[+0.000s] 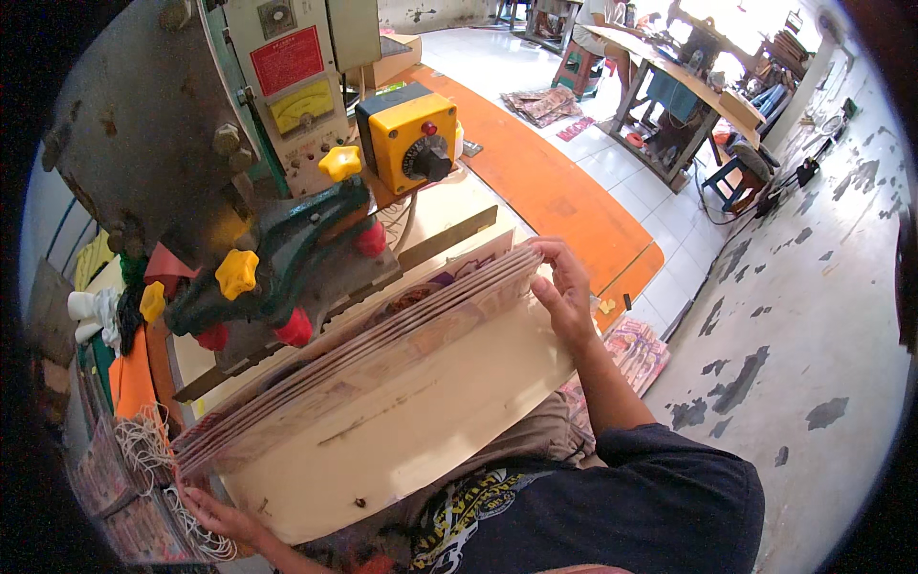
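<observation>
A row of printed clear-plastic sheets [363, 335], which look like flat bags, stands on edge across the cream work board [430, 421]. My right hand [566, 292] closes round its far right end, thumb on the near side. At the lower left end my left hand [222, 515] pinches the corner, with part of its fingers hidden behind the plastic. Just beyond the sheets runs a long metal bar [449, 239] under a dark green press head [287, 234] with yellow star knobs [237, 275] and red knobs [294, 327].
A yellow control box [409, 143] with a black dial sits beside the press. An orange tabletop [564, 191] stretches away to the right. White cords [148, 445] and printed bags [124, 512] hang at the lower left; more printed bags [626, 359] lie right of my lap.
</observation>
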Demonstrator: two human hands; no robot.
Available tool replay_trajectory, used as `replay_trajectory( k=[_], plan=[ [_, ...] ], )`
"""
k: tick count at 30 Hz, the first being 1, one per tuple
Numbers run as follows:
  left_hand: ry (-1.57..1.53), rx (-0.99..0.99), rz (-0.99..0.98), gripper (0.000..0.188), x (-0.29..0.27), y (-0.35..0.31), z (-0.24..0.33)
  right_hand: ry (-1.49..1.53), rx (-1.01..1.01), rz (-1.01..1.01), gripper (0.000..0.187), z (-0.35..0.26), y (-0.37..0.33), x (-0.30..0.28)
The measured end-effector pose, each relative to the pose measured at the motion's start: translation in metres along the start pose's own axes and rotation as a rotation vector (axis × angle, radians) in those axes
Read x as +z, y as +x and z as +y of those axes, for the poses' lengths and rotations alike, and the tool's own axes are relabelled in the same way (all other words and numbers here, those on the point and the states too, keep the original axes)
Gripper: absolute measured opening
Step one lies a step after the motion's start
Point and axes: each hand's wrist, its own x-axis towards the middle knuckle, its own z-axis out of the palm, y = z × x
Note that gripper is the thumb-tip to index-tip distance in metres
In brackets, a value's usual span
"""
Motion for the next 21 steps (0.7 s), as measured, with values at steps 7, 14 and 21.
replay_trajectory(
  k=[7,14,21],
  plan=[
    [-0.089,0.003,-0.098,0.048,0.002,0.000,0.008,-0.008,0.026,-0.012,0.038,-0.004,0.000,0.000],
    [-0.113,-0.006,-0.119,0.049,0.010,-0.003,0.020,-0.050,0.046,-0.028,0.044,-0.007,0.001,0.002],
    [-0.140,-0.008,-0.104,0.052,0.011,-0.005,0.021,-0.073,0.123,-0.014,0.048,-0.004,-0.002,0.004]
  ],
)
